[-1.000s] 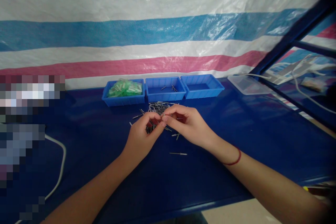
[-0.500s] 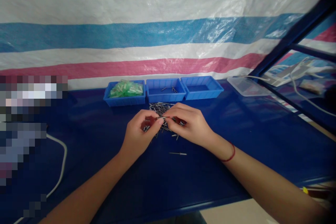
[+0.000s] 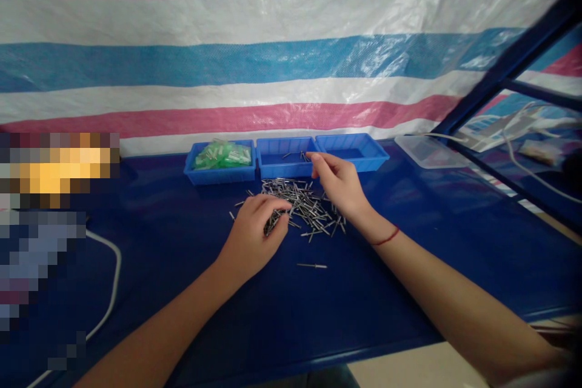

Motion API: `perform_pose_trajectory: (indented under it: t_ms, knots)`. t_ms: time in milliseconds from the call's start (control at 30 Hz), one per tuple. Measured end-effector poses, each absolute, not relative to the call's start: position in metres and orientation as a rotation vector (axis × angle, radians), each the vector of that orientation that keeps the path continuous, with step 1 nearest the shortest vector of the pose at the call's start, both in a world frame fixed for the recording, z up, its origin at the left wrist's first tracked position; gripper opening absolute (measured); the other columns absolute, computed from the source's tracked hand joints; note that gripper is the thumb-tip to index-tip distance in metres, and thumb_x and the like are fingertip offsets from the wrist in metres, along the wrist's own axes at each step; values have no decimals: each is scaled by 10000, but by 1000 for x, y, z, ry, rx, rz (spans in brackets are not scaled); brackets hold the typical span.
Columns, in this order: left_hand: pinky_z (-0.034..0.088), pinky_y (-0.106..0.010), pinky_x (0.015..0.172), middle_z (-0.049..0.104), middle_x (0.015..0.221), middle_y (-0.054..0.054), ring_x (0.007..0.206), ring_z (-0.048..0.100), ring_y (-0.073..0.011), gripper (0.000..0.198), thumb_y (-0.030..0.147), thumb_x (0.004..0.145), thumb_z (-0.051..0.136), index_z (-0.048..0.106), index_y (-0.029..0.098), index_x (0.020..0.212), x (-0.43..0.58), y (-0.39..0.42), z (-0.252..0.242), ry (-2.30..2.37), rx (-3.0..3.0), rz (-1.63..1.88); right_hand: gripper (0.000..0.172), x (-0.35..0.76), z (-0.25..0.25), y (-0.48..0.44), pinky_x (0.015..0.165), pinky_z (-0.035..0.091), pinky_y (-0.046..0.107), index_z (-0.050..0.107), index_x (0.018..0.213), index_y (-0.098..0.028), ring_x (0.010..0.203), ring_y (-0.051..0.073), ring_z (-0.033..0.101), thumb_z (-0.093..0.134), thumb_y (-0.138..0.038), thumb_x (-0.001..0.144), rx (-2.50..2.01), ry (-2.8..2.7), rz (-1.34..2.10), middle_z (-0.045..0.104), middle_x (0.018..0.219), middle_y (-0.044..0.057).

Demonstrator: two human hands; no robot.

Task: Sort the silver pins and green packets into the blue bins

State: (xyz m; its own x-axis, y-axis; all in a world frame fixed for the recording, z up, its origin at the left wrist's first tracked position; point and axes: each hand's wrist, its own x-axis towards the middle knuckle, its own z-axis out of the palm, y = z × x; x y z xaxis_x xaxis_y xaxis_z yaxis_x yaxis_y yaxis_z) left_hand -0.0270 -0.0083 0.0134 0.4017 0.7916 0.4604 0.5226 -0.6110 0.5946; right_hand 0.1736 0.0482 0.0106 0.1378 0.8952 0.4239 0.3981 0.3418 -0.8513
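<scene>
A loose pile of metal rivets [image 3: 309, 205] lies on the dark blue table. My left hand [image 3: 261, 227] rests at the pile's left side, its thumb and fingers curved apart with nothing held between them. Over the right wall of the middle blue bin [image 3: 277, 160], my right hand [image 3: 339, 185] has thumb and forefinger pinched together; what they hold is too small to make out. A few rivets lie inside that bin. One single rivet [image 3: 312, 265] lies apart, nearer the table's front edge.
Green packets fill the left blue bin [image 3: 220, 176]. The right blue bin [image 3: 375, 162] stands beside the middle one. A clear plastic lid [image 3: 430, 151] lies farther right, near a white cable and blue frame. Another white cable [image 3: 117, 273] curves at left.
My right hand has moved up and away from my left, to the middle bin. My left hand has opened and lowered slightly. More of the pile shows.
</scene>
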Motion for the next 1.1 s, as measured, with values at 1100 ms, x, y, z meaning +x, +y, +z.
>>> perform_pose_trajectory:
  t_ms: [1100]
  knots:
    - [306,-395,840,659,1083,-41,1063,527,-237,99,241,923,546,632,201,892,-18,-9,0,1168,2947,680,179,157,19,8,651,451,258,669,867,-157,718,143,600,508,-235,881,-1126,-1864,776,692,863,45]
